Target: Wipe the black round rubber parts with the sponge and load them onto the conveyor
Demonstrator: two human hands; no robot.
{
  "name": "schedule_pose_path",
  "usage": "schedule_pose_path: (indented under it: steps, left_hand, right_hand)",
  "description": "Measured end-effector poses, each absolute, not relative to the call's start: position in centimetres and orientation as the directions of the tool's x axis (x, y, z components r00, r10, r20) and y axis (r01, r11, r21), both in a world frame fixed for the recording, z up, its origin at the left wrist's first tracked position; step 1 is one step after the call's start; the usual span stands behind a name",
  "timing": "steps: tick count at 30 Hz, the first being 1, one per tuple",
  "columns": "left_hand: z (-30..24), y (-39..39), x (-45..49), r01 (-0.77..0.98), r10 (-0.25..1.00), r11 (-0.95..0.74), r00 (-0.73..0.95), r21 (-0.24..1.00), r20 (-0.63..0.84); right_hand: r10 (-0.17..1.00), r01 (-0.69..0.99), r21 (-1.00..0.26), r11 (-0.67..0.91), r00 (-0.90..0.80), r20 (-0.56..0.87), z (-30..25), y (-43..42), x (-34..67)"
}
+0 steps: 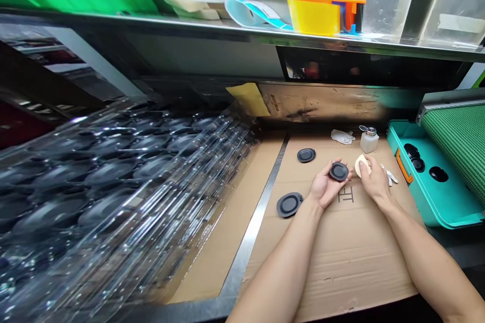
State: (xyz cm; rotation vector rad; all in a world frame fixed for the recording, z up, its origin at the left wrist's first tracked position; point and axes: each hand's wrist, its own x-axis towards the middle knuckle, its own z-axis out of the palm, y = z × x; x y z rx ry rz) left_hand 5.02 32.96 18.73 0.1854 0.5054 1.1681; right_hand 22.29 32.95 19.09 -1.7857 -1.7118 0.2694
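A small black oval part (338, 171) with a raised ring rests in my left hand (324, 185), palm up, its fingers curled round the underside. My right hand (375, 181) pinches a cream-coloured pad (362, 165), held just right of the part with a small gap between them. Left of my hands, two similar black oval parts lie on the cardboard: one farther back (306, 155) and a larger-looking one (290, 204) nearer me. Behind my right hand stands a white bottle (369, 140) with a metal top, its lid flipped up.
Stacked clear plastic trays (125, 202) of black parts fill the left side. A turquoise bin (428, 186) holding several black parts is at right, beside a green conveyor belt (458, 136). White crumpled material (342, 136) lies near the bottle. A metal shelf (227, 29) runs overhead.
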Motion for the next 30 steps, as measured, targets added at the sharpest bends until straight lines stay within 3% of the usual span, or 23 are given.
schedule_pose_path:
  steps: [4, 8, 11, 14, 18, 22, 26, 30]
  left_hand:
    - [19.5, 32.9, 3.9, -0.843, 0.879, 0.452, 0.367, 0.29, -0.304]
    - [19.3, 32.9, 3.4, -0.81, 0.832, 0.53, 0.44, 0.251, -0.338]
    - [19.1, 32.9, 3.4, -0.814, 0.819, 0.536, 0.437, 0.225, -0.371]
    - [19.3, 32.9, 3.5, -0.816, 0.813, 0.536, 0.428, 0.217, -0.395]
    - [19.6, 32.8, 3.9, -0.805, 0.83, 0.524, 0.408, 0.278, -0.381]
    - [19.2, 32.6, 4.5, -0.721, 0.871, 0.483, 0.337, 0.497, -0.358]
    - [18.4, 32.4, 5.5, -0.638, 0.907, 0.42, 0.304, 0.645, -0.291]
    - [17.7, 32.2, 7.4, -0.617, 0.907, 0.414, 0.341, 0.669, -0.247]
  right_hand:
    - [0.98, 0.858, -0.5, 0.118, -0.02, 0.198, 19.0, 32.6, 22.4]
    - [0.947, 0.945, -0.237, 0.227, -0.157, 0.281, 20.1, 32.3, 22.9]
    - [0.938, 0.993, -0.056, 0.107, -0.083, 0.337, 20.9, 32.3, 24.5]
    - [0.977, 1.0, 0.013, -0.015, 0.012, 0.213, 21.1, 32.8, 26.4]
    - [0.987, 0.993, -0.11, 0.036, -0.018, 0.158, 21.4, 33.5, 26.9]
    - [0.958, 0.918, -0.327, 0.222, -0.143, 0.248, 21.4, 33.2, 24.9]
    - [0.939, 0.816, -0.507, 0.278, -0.12, 0.322, 21.0, 32.6, 23.6]
    - [0.913, 0.813, -0.527, 0.25, -0.017, 0.408, 22.1, 33.9, 24.3]
